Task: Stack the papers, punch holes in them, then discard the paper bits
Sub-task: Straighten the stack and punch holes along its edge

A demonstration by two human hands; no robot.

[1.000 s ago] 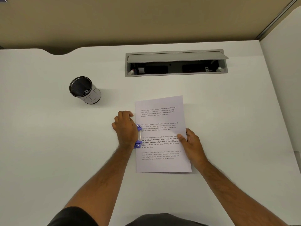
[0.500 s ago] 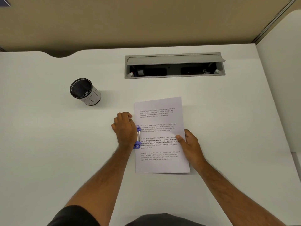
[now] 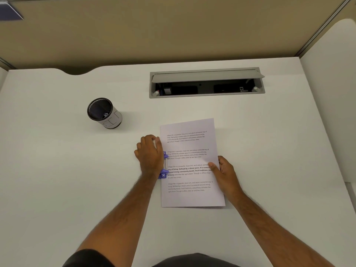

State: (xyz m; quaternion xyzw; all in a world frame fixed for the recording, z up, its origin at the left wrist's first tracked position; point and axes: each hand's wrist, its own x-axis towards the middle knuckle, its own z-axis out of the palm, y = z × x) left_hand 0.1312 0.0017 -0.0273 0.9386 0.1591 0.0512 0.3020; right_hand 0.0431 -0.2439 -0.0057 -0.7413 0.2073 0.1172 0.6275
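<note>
A stack of printed papers (image 3: 190,143) lies on the white desk (image 3: 57,170), its long side running away from me. A purple hole punch (image 3: 164,171) sits on the stack's left edge, mostly hidden under my left hand (image 3: 150,154), which lies palm down over it. My right hand (image 3: 224,173) holds the stack's right edge, thumb on top of the sheet. A black mesh cup (image 3: 103,112) with a white wrap stands to the upper left, and small paper bits show inside it.
An open grey cable tray (image 3: 207,82) is set into the desk behind the papers. A beige partition (image 3: 173,29) closes off the back, and a white side panel (image 3: 331,103) stands at the right.
Both hands, the punch and the papers keep their places. Only the camera has tilted a little, so everything sits slightly lower in view.
</note>
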